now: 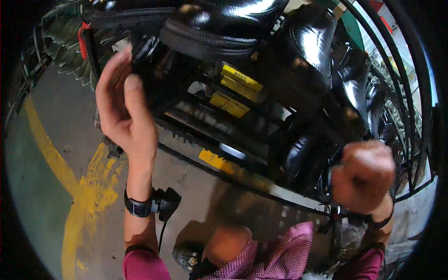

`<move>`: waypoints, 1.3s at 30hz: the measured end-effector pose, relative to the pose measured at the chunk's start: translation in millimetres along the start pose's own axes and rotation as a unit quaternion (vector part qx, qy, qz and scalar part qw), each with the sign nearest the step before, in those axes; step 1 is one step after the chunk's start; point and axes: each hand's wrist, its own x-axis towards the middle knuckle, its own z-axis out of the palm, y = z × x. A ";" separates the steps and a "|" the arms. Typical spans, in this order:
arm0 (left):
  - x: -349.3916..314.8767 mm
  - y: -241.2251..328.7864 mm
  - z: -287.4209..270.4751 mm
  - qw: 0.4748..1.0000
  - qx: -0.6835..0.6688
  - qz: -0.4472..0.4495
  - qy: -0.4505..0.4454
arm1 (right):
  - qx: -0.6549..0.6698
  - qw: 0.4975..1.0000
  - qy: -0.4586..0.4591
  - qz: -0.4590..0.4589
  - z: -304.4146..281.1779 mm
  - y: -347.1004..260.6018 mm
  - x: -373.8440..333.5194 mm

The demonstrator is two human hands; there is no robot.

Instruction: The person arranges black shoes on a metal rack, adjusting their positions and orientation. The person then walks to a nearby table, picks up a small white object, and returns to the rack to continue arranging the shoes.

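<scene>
My left hand [128, 107] is raised at the left end of a rack, its fingers curved and its thumb apart from them. Nothing shows in its grasp. Close beside its fingertips is the dark end of a glossy black shoe [210, 37], with a ridged sole edge, on the upper level. My right hand [364, 175] is blurred and curled into a fist at the rack's right side. What it holds, if anything, is hidden. Near it are more shiny black shoes, one upright [308, 42] and another lower down [298, 149].
The black metal rack [196, 161] has rails across the front and curved bars [396, 60] at right. Yellow labels [240, 79] show between its rails. Yellow lines [44, 140] mark the floor. Stacked greenish pieces [70, 46] stand at far left, near a red tie [84, 39].
</scene>
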 end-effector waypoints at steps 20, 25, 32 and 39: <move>-51.7 -94.9 -58.1 0.821 0.507 0.040 -0.260 | 0.407 0.897 0.089 0.149 242.8 82.5 143.9; -52.6 -98.5 -51.8 0.831 0.493 0.015 -0.258 | 0.386 0.863 0.164 0.282 281.4 93.3 185.0; -42.6 -102.2 -59.6 0.813 0.498 -0.041 -0.299 | 0.401 0.857 0.192 0.260 280.5 71.9 202.3; -40.8 -106.0 -61.7 0.829 0.482 -0.062 -0.275 | 0.637 0.662 0.118 0.376 263.1 71.8 195.1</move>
